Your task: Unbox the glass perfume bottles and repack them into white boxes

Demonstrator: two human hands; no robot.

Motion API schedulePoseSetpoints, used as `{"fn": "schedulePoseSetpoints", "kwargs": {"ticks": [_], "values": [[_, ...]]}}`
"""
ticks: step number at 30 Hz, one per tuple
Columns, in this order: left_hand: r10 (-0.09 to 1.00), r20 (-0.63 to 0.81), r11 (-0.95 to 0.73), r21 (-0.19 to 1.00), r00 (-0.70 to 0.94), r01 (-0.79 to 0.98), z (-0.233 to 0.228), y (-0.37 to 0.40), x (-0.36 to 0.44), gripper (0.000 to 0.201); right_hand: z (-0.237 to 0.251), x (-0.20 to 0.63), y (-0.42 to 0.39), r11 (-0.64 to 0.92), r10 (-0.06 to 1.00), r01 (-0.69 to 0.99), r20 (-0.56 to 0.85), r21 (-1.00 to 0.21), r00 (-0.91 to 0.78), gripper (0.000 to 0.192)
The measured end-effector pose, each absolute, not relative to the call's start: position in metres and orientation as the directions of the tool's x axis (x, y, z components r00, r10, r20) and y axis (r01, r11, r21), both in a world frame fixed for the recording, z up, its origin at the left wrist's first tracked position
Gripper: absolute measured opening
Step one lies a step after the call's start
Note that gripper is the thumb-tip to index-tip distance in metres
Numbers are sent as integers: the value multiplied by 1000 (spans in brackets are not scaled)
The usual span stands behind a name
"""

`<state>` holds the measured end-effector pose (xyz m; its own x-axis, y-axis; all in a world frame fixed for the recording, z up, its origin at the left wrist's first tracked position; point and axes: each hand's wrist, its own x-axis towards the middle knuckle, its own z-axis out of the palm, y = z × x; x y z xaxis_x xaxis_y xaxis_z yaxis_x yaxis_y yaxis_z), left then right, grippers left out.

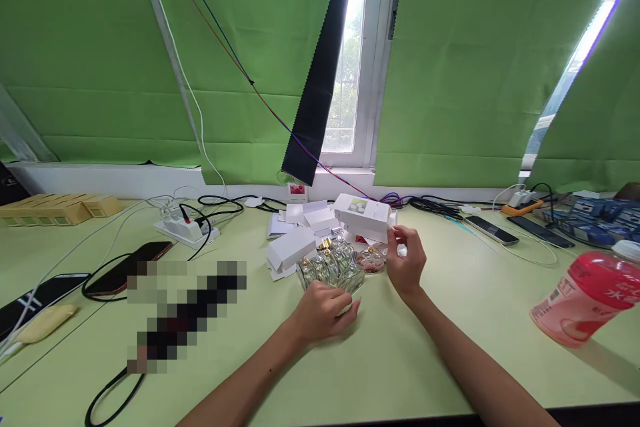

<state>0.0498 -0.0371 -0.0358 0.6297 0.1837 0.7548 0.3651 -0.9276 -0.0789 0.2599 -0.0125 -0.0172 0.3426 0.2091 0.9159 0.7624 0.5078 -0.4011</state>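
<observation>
My right hand (pixel 407 259) is closed, thumb and fingertips pinching the right end of a white printed box (pixel 363 212) with a small picture on top. The box lies tilted over other cartons. My left hand (pixel 325 312) rests at the near side of a cluster of clear glass perfume bottles (pixel 327 263), some with gold-coloured necks. Its fingers are loosely bent, thumb apart, with nothing seen between them; some fingertips are hidden. A rounder bottle with pinkish contents (pixel 371 260) lies between the cluster and my right hand. To the left sits another white box (pixel 291 250).
A pink-labelled drink bottle (pixel 575 297) stands at the right. Phones (pixel 493 230) and cables lie beyond it, near blue boxes (pixel 600 213). On the left are a power strip (pixel 185 230), more phones (pixel 130 267) and yellow boxes (pixel 55 209). Green blinds (pixel 450 80) hang behind.
</observation>
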Motion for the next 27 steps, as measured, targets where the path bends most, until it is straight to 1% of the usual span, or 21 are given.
{"fn": "schedulePoseSetpoints", "kwargs": {"ticks": [3,5,7,10,14,19,24,27], "values": [[334,604,-912,14,723,410,-37,-39,51,29,-18,246,-19,537,238,722,899,-436,366,5],[433,515,-883,78,740,463,-34,-40,50,26,-20,239,-22,567,257,689,892,-451,372,4],[496,459,-859,134,738,494,-30,-40,48,26,-21,233,-25,596,260,663,891,-452,372,4],[552,427,-830,195,716,523,-28,-40,48,29,-23,226,-28,624,256,647,897,-439,361,5],[580,414,-813,255,701,523,-29,-38,48,32,-25,220,-31,651,276,621,898,-436,342,8],[588,448,-809,321,674,493,-33,-33,47,34,-28,214,-34,681,310,582,895,-444,320,10],[588,442,-809,315,678,496,-32,-30,46,35,-32,208,-37,717,369,525,888,-459,273,11],[596,413,-803,290,688,521,-29,-29,45,34,-35,205,-38,738,375,508,896,-444,238,13]]}}
